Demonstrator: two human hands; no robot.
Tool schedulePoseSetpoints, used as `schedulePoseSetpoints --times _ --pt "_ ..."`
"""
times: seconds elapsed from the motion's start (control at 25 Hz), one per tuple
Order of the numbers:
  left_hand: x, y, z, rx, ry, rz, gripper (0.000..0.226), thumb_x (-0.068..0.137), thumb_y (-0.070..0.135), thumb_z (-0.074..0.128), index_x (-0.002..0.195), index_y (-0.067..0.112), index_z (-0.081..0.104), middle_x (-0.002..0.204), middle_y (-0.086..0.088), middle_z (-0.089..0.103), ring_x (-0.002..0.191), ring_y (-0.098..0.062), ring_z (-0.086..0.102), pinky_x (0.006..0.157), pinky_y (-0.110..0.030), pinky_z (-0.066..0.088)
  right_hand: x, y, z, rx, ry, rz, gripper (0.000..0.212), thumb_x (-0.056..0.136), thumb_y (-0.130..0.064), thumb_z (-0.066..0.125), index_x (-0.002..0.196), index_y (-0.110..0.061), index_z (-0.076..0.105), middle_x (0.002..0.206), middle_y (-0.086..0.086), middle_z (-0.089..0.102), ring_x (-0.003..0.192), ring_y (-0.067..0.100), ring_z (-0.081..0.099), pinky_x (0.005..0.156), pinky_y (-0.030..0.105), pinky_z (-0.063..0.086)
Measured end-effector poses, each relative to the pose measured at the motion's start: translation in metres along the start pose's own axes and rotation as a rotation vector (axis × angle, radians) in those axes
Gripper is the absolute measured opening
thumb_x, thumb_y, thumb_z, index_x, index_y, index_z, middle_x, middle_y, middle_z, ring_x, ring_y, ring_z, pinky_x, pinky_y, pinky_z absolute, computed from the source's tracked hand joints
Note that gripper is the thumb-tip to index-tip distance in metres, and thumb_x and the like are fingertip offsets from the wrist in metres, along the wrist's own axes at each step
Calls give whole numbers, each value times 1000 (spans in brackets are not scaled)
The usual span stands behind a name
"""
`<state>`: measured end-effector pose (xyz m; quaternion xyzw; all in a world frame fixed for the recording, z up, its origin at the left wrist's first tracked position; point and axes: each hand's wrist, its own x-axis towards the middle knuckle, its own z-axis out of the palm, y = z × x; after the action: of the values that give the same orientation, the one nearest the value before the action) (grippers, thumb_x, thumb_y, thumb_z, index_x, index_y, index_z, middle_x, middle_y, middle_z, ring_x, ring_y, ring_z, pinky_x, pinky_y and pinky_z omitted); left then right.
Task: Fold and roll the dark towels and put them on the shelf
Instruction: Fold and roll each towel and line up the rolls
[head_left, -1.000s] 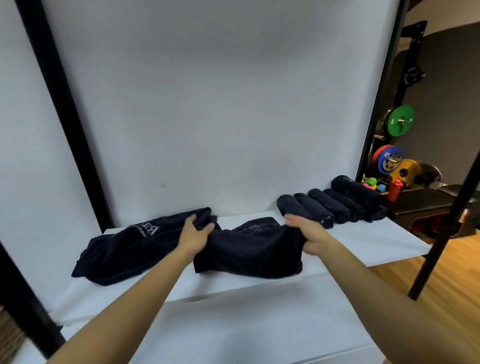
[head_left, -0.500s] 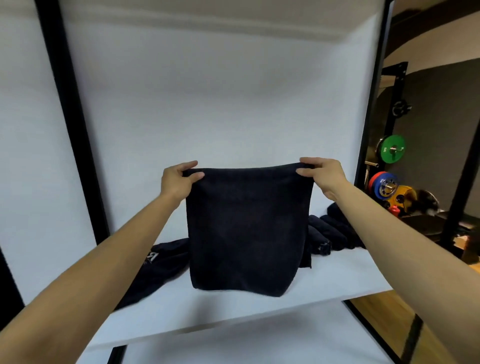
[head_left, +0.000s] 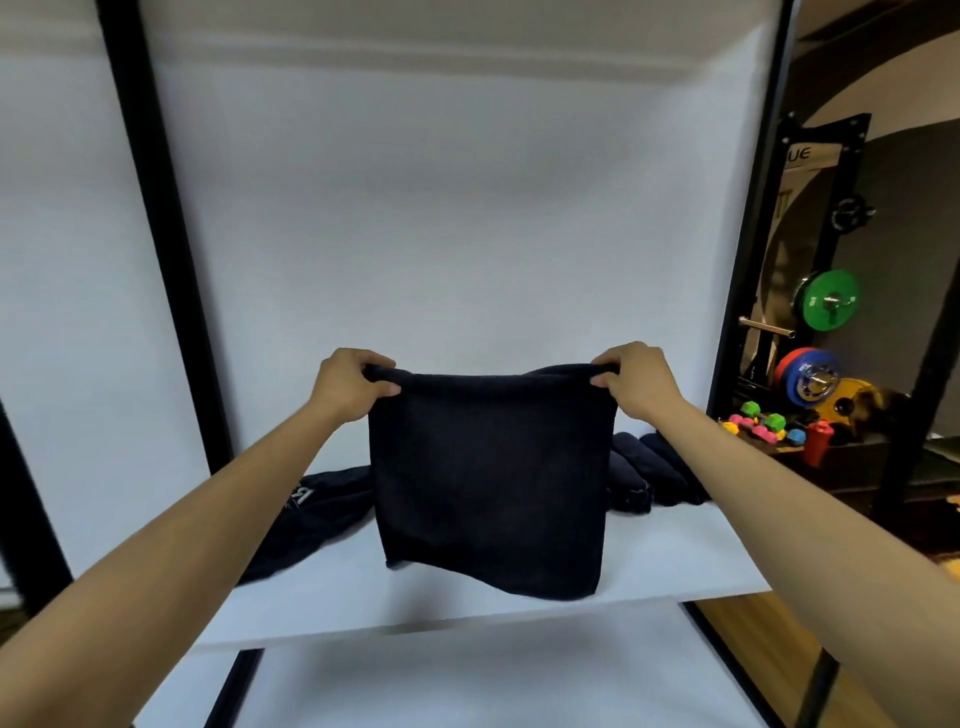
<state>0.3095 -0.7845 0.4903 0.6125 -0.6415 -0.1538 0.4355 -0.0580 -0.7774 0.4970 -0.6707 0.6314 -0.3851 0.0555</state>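
Note:
A dark towel (head_left: 491, 478) hangs doubled over in front of me above the white shelf (head_left: 519, 587). My left hand (head_left: 349, 383) pinches its upper left corner and my right hand (head_left: 635, 378) pinches its upper right corner. Its lower edge brushes or nearly reaches the shelf. Behind it on the left lies a crumpled dark towel (head_left: 306, 514) with white lettering. Several rolled dark towels (head_left: 654, 475) lie in a row at the back right, partly hidden by the held towel and my right arm.
Black frame posts (head_left: 171, 249) stand left and right of the white back panel. A lower white shelf (head_left: 441, 680) shows below. To the right are coloured weight plates (head_left: 828, 306), small dumbbells and a red bottle (head_left: 816, 441) over a wooden floor.
One second ago the towel lay bunched on the shelf under both hands. Both hands have lifted it by its top corners, so it hangs flat; since half a second ago its top edge sags a little.

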Motion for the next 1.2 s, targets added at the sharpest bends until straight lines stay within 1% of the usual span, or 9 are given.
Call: schedulePoseSetpoints --times 0.12,0.2,0.32,0.44,0.56,0.68,0.8,0.96,1.2 --pt "-20 15 -5 23 129 16 20 82 29 79 96 15 76 89 2 70 83 -14 61 70 -23 44 -6 8 -10 -10 172 -25 23 93 -29 64 109 -13 68 109 2 57 84 17 52 69 24 38" --pt "-31 23 -10 -13 209 36 22 81 38 78 87 17 74 81 8 64 75 -10 57 67 -26 42 -8 11 -17 15 214 -52 26 97 -33 57 112 -14 66 115 6 49 86 19 49 75 26 37" --pt "-41 27 -9 -32 269 36 24 82 45 76 86 21 70 89 10 61 80 -11 55 73 -28 42 -11 13 -19 -73 160 -100 30 101 -34 47 117 -17 66 117 8 56 95 29 56 78 33 42" --pt "-38 20 -4 -138 275 -21 21 85 41 74 85 21 67 86 10 61 75 -10 58 70 -25 43 -13 11 -8 -95 191 -138 32 102 -30 44 126 -25 64 116 5 62 102 31 59 80 35 44" --pt "-27 7 4 -258 192 -92 18 89 30 71 92 13 65 88 3 63 56 -17 64 54 -25 47 -5 13 8 -22 197 -101 26 100 -27 51 117 -23 69 114 2 63 96 26 62 77 29 40" --pt "-4 -10 15 -412 106 -149 18 91 21 70 97 6 63 91 -6 67 66 -23 72 61 -32 60 22 11 27 380 42 134 17 98 -17 56 109 -13 68 95 6 71 73 26 72 74 38 58" --pt "23 -20 23 -527 113 -153 19 92 19 69 99 4 62 96 -8 69 84 -23 74 75 -30 60 44 5 45 724 -48 231 13 101 -11 49 107 -7 59 107 11 64 81 26 72 75 39 60" --pt "42 -22 21 -632 166 -88 14 92 19 69 95 6 63 99 -9 71 91 -19 73 85 -29 57 55 -2 53 827 20 150 15 103 -12 43 111 -7 55 105 6 60 97 24 68 82 35 58" --pt "-30 -63 45 -621 131 -129 16 94 19 66 96 4 63 93 -11 71 90 -21 73 84 -31 57 -5 24 77 747 -27 189 20 104 -19 44 111 -5 57 108 9 64 92 23 70 70 33 61"
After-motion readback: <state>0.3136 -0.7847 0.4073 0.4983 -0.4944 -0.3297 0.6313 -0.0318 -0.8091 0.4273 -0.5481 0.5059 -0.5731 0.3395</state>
